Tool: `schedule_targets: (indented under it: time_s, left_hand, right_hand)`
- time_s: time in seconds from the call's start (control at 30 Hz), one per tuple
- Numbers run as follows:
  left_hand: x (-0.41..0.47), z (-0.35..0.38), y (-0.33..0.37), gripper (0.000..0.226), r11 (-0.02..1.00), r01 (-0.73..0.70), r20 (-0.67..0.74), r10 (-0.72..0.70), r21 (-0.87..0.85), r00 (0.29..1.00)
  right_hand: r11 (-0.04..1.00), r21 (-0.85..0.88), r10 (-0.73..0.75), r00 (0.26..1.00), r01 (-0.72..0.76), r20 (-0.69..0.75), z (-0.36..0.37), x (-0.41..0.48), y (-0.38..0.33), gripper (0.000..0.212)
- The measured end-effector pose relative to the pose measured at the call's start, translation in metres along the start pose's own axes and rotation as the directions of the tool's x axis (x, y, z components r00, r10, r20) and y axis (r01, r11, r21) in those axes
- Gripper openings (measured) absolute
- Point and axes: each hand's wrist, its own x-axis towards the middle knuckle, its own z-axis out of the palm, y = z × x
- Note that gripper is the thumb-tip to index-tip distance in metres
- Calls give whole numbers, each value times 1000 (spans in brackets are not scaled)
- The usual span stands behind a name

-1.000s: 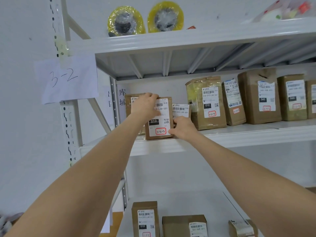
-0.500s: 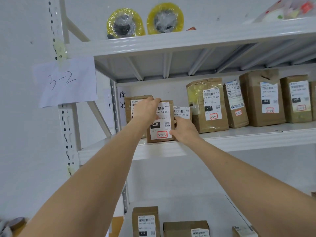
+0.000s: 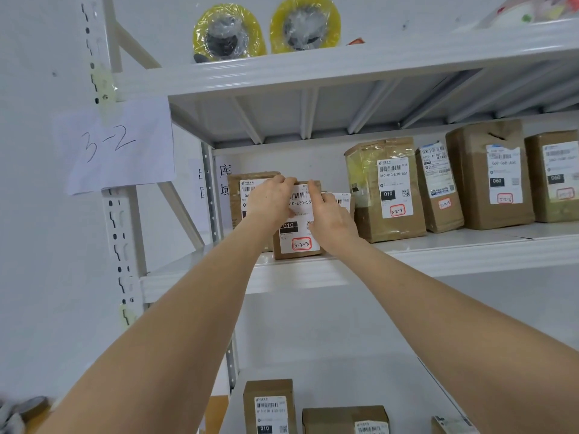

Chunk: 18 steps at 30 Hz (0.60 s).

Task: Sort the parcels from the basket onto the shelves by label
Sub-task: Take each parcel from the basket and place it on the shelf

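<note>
A small brown parcel (image 3: 299,242) with a white label marked 3-2-2 in a red box stands upright at the left end of the middle shelf (image 3: 438,252). My left hand (image 3: 272,203) grips its top left corner, fingers curled over the upper edge. My right hand (image 3: 332,219) holds its right side, thumb up near the top edge. Another brown parcel (image 3: 239,195) stands just behind to the left, and a third parcel (image 3: 343,198) peeks out behind my right hand. The basket is out of view.
Further right on the same shelf stand several taller parcels, the nearest (image 3: 383,189) marked 3-2-4. A paper sign (image 3: 116,145) reading 3-2 hangs on the rack post. Two tape rolls (image 3: 228,32) sit on the top shelf. More parcels (image 3: 269,408) stand on the lower shelf.
My right hand slid from the parcel's lower right corner up along its right side to near the top. My left hand stays on the top left corner. The view tilted slightly upward.
</note>
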Motion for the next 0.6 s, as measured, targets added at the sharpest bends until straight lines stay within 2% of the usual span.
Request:
schedule_targets:
  time_s: [0.6]
  left_hand:
    - [9, 17, 2, 63, 1000, 6, -52, -7, -4, 999]
  right_hand:
    - [1000, -19, 1, 999, 0, 53, 13, 8, 10, 78]
